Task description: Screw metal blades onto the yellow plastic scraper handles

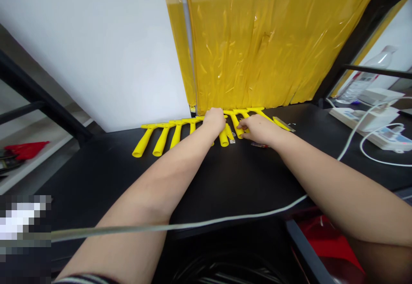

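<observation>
A row of yellow T-shaped squeegees with hollow handles lies along the back of the black tabletop. My left hand is closed at the middle of the row, over the head end of one squeegee whose handle shows below it; its fingertips are hidden. Just to the right, my right hand has its fingers curled about the handle of another squeegee. Between the hands lies a small yellow-and-clear piece. Another yellow piece lies to the right of my right hand.
Behind the row stand a white panel and a yellow plastic curtain. A power strip, cables and a clear bottle occupy the right side. A pale cable runs across the front. A red object is below the edge.
</observation>
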`<act>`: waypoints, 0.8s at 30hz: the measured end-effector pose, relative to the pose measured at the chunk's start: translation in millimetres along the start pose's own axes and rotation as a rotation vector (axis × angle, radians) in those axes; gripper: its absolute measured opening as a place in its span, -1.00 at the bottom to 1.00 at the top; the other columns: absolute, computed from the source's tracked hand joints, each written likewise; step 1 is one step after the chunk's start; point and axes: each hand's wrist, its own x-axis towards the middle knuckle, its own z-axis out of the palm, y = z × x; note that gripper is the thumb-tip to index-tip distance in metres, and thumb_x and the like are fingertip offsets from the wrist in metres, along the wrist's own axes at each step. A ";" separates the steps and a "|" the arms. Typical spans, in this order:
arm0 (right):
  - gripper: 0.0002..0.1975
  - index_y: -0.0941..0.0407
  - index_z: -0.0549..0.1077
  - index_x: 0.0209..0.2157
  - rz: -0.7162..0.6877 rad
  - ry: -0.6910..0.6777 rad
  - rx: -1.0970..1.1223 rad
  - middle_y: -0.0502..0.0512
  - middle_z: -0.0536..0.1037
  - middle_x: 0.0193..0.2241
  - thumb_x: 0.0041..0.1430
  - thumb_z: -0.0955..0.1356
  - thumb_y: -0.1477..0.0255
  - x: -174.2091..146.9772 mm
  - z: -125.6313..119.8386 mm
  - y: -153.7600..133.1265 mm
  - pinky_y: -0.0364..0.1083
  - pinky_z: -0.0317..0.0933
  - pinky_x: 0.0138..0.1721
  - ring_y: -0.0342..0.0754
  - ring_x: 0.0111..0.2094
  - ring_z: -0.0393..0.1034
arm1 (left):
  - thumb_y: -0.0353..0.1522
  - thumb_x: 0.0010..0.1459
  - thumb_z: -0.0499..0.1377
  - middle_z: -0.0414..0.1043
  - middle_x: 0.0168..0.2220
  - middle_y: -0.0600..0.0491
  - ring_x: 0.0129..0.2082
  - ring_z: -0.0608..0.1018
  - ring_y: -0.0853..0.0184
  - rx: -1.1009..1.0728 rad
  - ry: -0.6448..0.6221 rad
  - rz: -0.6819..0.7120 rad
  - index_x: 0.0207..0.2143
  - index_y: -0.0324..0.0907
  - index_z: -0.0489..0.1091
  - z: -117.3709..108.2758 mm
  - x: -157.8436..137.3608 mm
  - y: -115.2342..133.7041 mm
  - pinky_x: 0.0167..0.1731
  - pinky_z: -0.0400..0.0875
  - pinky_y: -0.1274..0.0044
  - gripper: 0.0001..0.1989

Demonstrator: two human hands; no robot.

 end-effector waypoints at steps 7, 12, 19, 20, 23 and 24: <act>-0.62 0.05 0.66 0.10 -0.005 -0.009 -0.027 0.19 0.72 -0.02 0.24 0.50 0.43 -1.9 -1.5 -0.9 0.10 0.43 0.14 0.21 0.04 0.59 | -0.41 0.35 0.12 0.67 -0.07 -0.08 -0.02 0.68 0.13 0.019 -0.004 0.219 -0.09 -0.17 0.62 -22.8 -52.6 -25.0 0.07 0.53 0.37 -0.74; -0.62 0.08 0.66 0.10 0.022 -0.023 0.006 0.22 0.70 0.02 0.24 0.51 0.45 -4.6 -5.6 -5.0 0.09 0.42 0.16 0.21 0.06 0.59 | -0.15 0.34 0.21 0.61 0.08 -0.13 0.08 0.62 0.06 -0.074 0.000 0.577 0.09 -0.20 0.55 -16.7 -95.0 -48.9 0.15 0.51 0.28 -0.60; -0.64 0.06 0.67 0.07 0.018 -0.028 0.018 0.20 0.70 0.03 0.23 0.47 0.49 -7.2 -6.4 -4.2 0.12 0.43 0.16 0.22 0.05 0.59 | -0.10 0.40 0.18 0.57 0.13 -0.13 0.14 0.59 0.08 -0.067 0.033 0.544 0.14 -0.17 0.49 -4.3 -96.7 -47.3 0.18 0.48 0.29 -0.57; -0.63 0.06 0.66 0.07 0.012 -0.027 0.016 0.20 0.70 0.03 0.23 0.47 0.48 -7.2 -6.2 -3.5 0.13 0.43 0.15 0.22 0.04 0.59 | -0.11 0.41 0.17 0.56 0.15 -0.11 0.15 0.58 0.09 -0.063 0.035 0.543 0.16 -0.15 0.48 -3.5 -95.7 -46.7 0.18 0.48 0.29 -0.58; -0.62 0.03 0.66 0.09 0.017 -0.031 0.006 0.18 0.71 0.02 0.23 0.48 0.46 -6.1 -5.3 -1.7 0.12 0.43 0.14 0.22 0.04 0.59 | -0.13 0.43 0.15 0.54 0.19 -0.09 0.20 0.56 0.10 -0.047 0.044 0.532 0.18 -0.13 0.48 -1.0 -93.2 -46.4 0.21 0.46 0.30 -0.59; -0.61 0.02 0.65 0.10 0.021 -0.032 0.003 0.18 0.70 0.02 0.23 0.48 0.44 -5.6 -4.8 -1.2 0.12 0.43 0.13 0.22 0.04 0.59 | -0.13 0.43 0.14 0.54 0.20 -0.09 0.20 0.56 0.10 -0.041 0.044 0.526 0.18 -0.13 0.47 -0.2 -92.4 -46.4 0.21 0.46 0.30 -0.59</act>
